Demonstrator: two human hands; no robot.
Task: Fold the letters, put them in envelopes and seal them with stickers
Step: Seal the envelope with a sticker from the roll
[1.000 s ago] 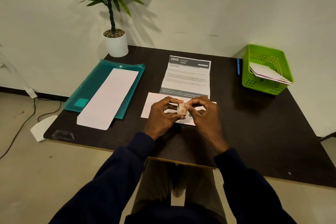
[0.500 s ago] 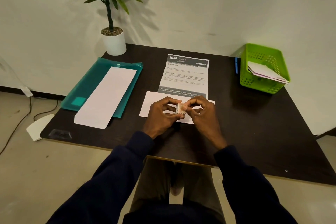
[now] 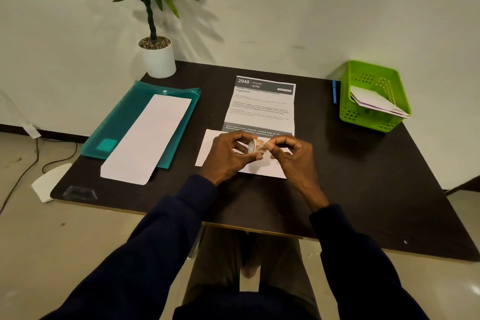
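My left hand (image 3: pixel 228 156) holds a small roll of stickers (image 3: pixel 253 145) between thumb and fingers, just above a white envelope (image 3: pixel 207 149) lying on the dark table (image 3: pixel 363 176). Fingertips of my right hand (image 3: pixel 291 156) pinch the loose end of the sticker strip at the roll's right side. A printed letter (image 3: pixel 262 105) with creases lies open and flat behind the envelope; its lower edge is partly hidden by my hands.
A teal plastic folder (image 3: pixel 124 122) with a long white sheet (image 3: pixel 148 138) on it lies at the left. A potted plant (image 3: pixel 157 56) stands at the back left corner. A green basket (image 3: pixel 374 96) holding envelopes sits at the back right, a blue pen (image 3: pixel 334 92) beside it.
The roll has turned in my left hand so its open side now shows, and my right fingers have drawn the strip's end a little to the right. Both hands stay over the envelope.
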